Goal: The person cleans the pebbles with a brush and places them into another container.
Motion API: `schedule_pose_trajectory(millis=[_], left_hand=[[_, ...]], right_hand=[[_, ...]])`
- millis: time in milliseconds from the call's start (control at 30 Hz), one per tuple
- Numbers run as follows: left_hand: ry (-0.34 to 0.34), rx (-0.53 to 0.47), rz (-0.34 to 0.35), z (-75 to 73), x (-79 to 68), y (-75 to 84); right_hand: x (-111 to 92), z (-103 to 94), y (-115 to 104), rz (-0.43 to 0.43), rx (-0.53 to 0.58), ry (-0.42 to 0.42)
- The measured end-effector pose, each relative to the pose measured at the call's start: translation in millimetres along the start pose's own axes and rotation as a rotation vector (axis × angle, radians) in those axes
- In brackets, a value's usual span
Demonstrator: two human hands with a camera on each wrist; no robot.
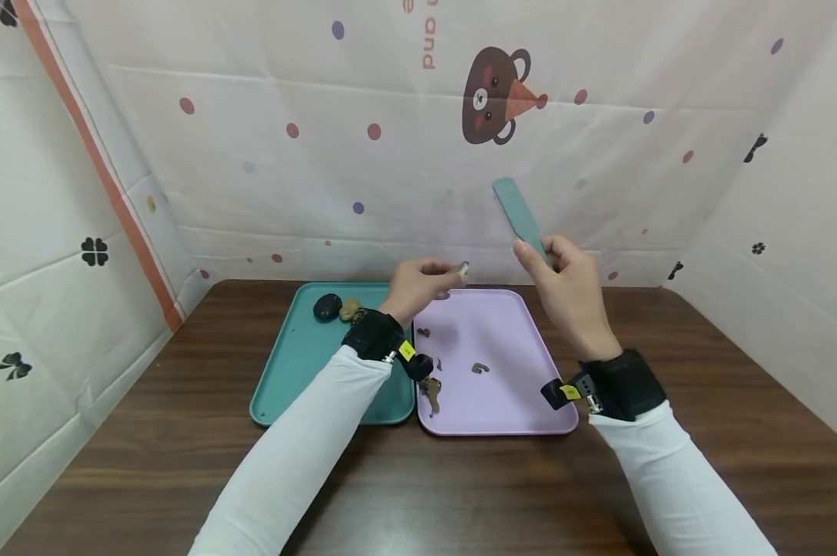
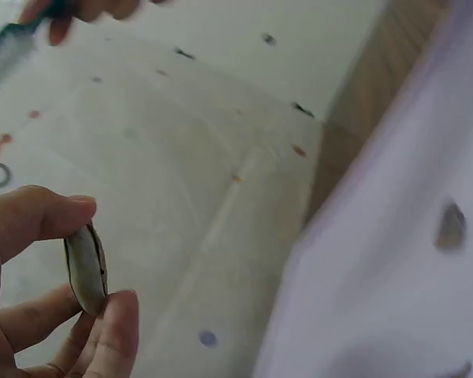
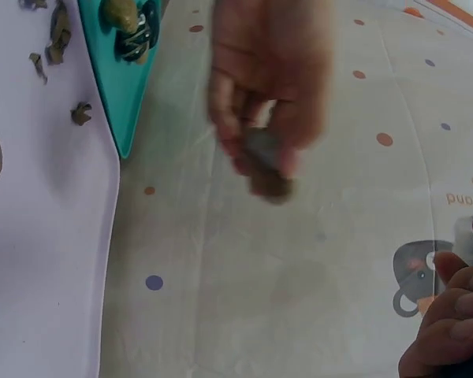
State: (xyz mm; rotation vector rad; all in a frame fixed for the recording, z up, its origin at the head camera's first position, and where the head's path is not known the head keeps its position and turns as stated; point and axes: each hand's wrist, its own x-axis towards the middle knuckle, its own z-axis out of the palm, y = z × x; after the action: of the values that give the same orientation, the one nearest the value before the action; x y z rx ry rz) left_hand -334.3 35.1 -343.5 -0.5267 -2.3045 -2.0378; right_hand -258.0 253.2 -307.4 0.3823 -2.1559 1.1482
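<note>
Over the back edge of the trays, my left hand (image 1: 416, 287) pinches a small flat stone (image 2: 85, 272) between thumb and fingers. Its face looks pale grey-green, with dark lines along the edge. My right hand (image 1: 573, 293) holds a teal brush (image 1: 518, 210) by the handle, head up and tilted left. In the left wrist view the brush (image 2: 9, 57) shows white bristles. Brush and stone are apart. Below, a lilac tray (image 1: 523, 409) carries several brown crumbly scraps (image 1: 431, 392). The right wrist view shows my left hand (image 3: 272, 71) blurred.
A teal tray (image 1: 279, 386) lies directly left of the lilac one. On it sit a glossy black stone (image 1: 327, 307) and a yellowish stone (image 1: 349, 310), others partly hidden by my left wrist. Brown wooden table (image 1: 363, 494) surrounds the trays; a patterned sheet (image 1: 238, 185) hangs behind.
</note>
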Motion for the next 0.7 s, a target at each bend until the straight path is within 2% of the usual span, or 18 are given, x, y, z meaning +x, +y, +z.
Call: schedule_pose_trajectory(millis=[200,567,700], left_hand=[[-0.049,-0.188,0.049,-2.9,-8.4,19.8],[-0.202,-0.418,0.152,-10.2,-20.3,44.5],[-0.225,-0.475,0.186,-13.8,-24.1,50.8]], right_hand=[[-3.7,4.6,-1.3,-0.050,-0.010,0.017],[-9.2,13.4,-4.2,-0.077,-0.008,-0.008],[-12.2,17.8,-5.8,-0.109,0.002,-0.038]])
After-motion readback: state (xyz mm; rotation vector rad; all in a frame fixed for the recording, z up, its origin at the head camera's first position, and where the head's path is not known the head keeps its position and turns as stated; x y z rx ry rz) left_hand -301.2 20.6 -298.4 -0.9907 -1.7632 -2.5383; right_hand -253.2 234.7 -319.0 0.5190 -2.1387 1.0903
